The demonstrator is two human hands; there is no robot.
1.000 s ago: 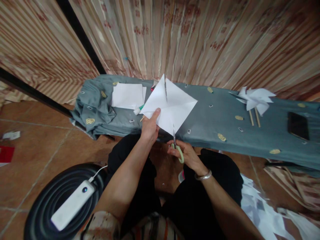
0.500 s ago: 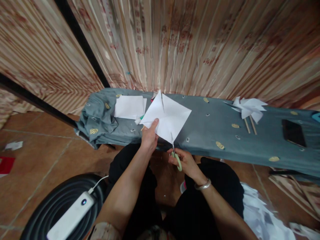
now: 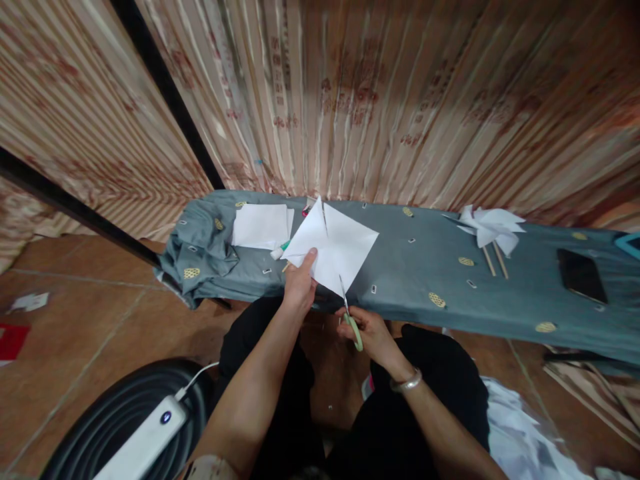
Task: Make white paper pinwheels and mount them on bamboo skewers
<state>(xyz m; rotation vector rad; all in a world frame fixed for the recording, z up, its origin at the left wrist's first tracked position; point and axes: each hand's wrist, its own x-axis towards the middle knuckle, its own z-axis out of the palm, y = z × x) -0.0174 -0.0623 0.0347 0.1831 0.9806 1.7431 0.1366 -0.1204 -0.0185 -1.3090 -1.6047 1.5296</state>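
Head view shows us seated at a low worktop [image 3: 410,280] draped in grey-green cloth. Our left hand [image 3: 300,283] pinches the near left corner of a white paper square [image 3: 333,250], thumb on top and fingers beneath, so that grip is clamped on the sheet. Our right hand [image 3: 370,330] is closed around the green-handled scissors [image 3: 350,313], whose blades point up into the sheet's lower corner; whether the blades are parted we cannot tell at this size.

The paper square is held up in the air over the worktop's near edge, tilted like a diamond, with a slit already running down from its top corner toward the middle. We judge it very light and thin, limp away from where it is held, and easy to crease or tear where the slits end. It probably wants a hold close to the cut line, flat between thumb and fingers, so the sheet stays taut for the blades and does not fold over them. A firm pinch seems enough; a hard one would likely leave a dent.

Behind the sheet lies a stack of white paper [image 3: 260,225] and a glue stick [image 3: 279,251] just beside it. Further right rests a folded paper pinwheel [image 3: 493,225] on wooden sticks [image 3: 494,259], and a dark phone [image 3: 581,275] near the far end.
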